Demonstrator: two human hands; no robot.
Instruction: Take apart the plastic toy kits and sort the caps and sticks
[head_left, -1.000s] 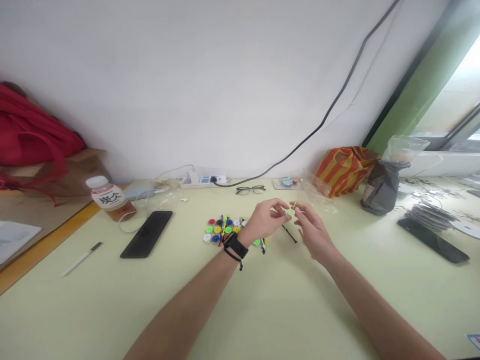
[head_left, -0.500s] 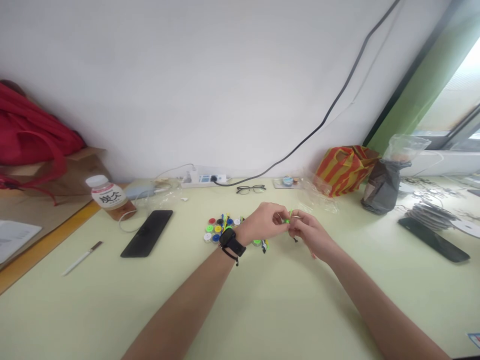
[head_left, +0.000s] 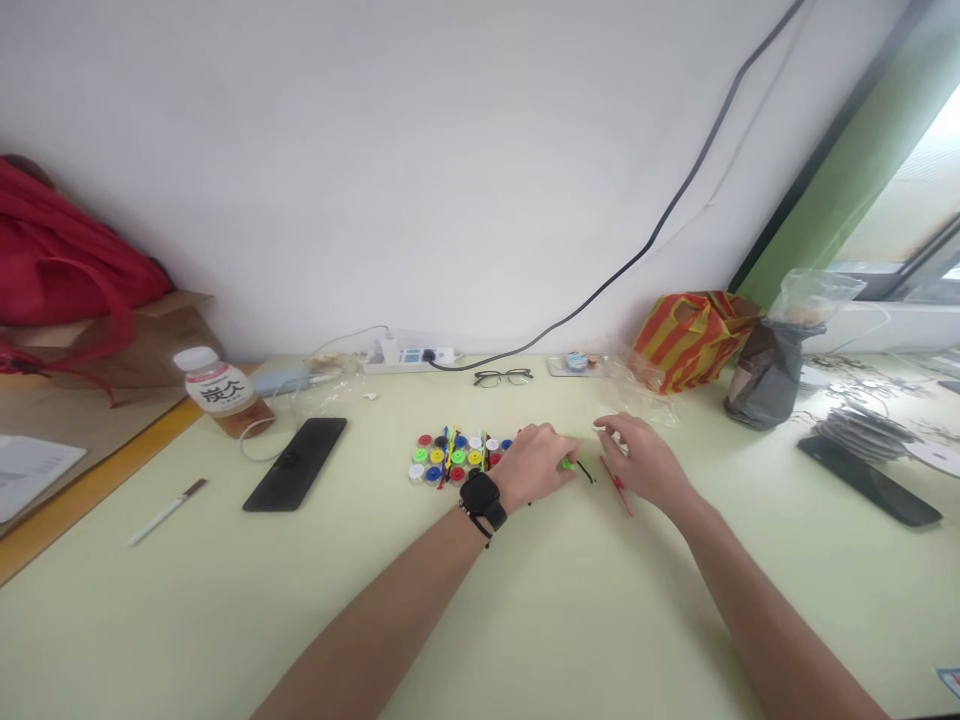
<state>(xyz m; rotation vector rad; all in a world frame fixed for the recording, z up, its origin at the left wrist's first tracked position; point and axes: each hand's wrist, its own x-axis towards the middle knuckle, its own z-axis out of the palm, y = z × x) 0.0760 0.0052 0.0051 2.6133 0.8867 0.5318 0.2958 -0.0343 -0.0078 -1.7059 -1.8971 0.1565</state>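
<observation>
Head view: left hand (head_left: 531, 463), grip unclear, apparently positions green piece (head_left: 567, 465); right hand (head_left: 646, 464), released near red strip (head_left: 618, 487), likely requires fine pinching next.

round caps (head_left: 458, 457): smooth plastic | red bag (head_left: 67, 250): matt cloth | box (head_left: 169, 335): matt cardboard

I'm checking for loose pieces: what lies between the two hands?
In the head view, a thin black piece, with a red piece by the right hand.

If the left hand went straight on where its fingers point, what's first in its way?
Probably the thin black strip just beyond the left hand, though the depth there is unclear.
</observation>
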